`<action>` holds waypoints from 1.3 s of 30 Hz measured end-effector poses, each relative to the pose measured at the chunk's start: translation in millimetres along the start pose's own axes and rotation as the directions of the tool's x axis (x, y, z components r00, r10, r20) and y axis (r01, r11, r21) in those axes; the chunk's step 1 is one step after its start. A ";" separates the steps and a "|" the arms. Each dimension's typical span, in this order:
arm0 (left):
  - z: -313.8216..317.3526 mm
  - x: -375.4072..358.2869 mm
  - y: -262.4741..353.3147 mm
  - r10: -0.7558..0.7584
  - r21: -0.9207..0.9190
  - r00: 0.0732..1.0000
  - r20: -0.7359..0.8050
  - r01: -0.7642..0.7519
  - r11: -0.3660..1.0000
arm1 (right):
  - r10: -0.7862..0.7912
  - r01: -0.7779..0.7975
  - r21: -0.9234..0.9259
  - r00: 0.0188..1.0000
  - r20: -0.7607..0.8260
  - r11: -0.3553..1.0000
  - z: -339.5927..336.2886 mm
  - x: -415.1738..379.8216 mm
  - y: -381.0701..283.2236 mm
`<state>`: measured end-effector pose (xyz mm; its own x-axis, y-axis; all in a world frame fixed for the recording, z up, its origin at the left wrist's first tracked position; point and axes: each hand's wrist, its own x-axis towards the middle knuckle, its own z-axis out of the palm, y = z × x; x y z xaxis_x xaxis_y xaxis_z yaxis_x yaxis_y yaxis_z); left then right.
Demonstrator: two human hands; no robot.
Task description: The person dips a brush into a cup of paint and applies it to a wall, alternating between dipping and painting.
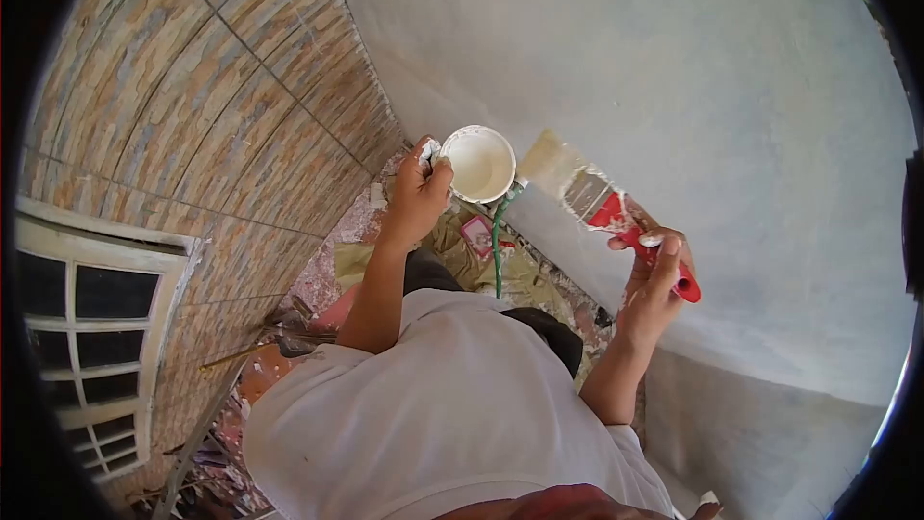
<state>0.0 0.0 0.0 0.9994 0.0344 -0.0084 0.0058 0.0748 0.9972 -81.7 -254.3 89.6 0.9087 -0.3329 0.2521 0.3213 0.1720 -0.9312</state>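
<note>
We're facing the grey wall, tiled wall on our left. Left hand is gripping the cup of white paint by its rim; right hand is clenching the brush near the wall. That rim-only grip is looking risky: tipping it could be dumping paint onto the floor.
</note>
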 end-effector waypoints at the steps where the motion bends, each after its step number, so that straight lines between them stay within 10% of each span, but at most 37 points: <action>1: 6.0 -6.5 -3.8 -0.034 -0.012 0.999 -0.019 0.034 0.999 | 0.009 -0.006 -0.040 0.997 0.073 0.999 2.5 2.8 -0.9; 5: -0.2 -19.5 -15.7 -0.142 -0.151 0.985 -0.097 0.126 0.980 | 0.097 0.020 -0.379 0.953 0.287 0.925 45.2 16.1 7.9; 11: -91.5 18.0 -10.0 -0.039 -0.085 0.986 -0.162 0.026 0.996 | 0.078 0.134 -0.360 0.851 0.519 0.923 163.7 31.4 54.9; 21: -235.1 84.4 14.1 0.021 0.015 0.995 -0.094 -0.020 1.000 | 0.285 -0.115 -0.363 0.841 0.460 0.925 333.0 41.4 85.5; 23: -258.0 96.6 11.6 0.022 0.012 0.997 -0.074 -0.022 1.000 | 0.057 0.189 -0.377 0.832 0.552 0.907 357.1 44.3 91.8; 29: -300.8 129.5 22.2 0.063 -0.025 0.998 0.018 -0.063 0.998 | 0.121 0.472 -0.630 0.734 0.668 0.616 403.2 49.5 87.6; 33: -312.5 137.7 21.1 0.009 -0.101 0.998 0.067 -0.003 0.995 | 0.093 0.419 -0.664 0.801 0.591 0.619 415.3 44.3 110.7; 35: -317.2 141.7 21.9 -0.011 -0.117 0.997 0.072 0.020 0.993 | 0.155 -0.014 -0.433 0.944 0.291 0.901 417.6 40.4 128.0; 39: -318.2 147.2 20.5 -0.033 -0.126 0.999 0.025 0.036 0.991 | 0.282 -0.215 -0.296 0.937 0.208 0.931 419.5 48.2 132.3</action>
<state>136.1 323.7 -4.5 0.9992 0.0070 -0.0399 0.0377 0.2006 0.9789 116.5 141.3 89.0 0.9971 -0.0705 0.0278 0.0248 -0.0428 -0.9988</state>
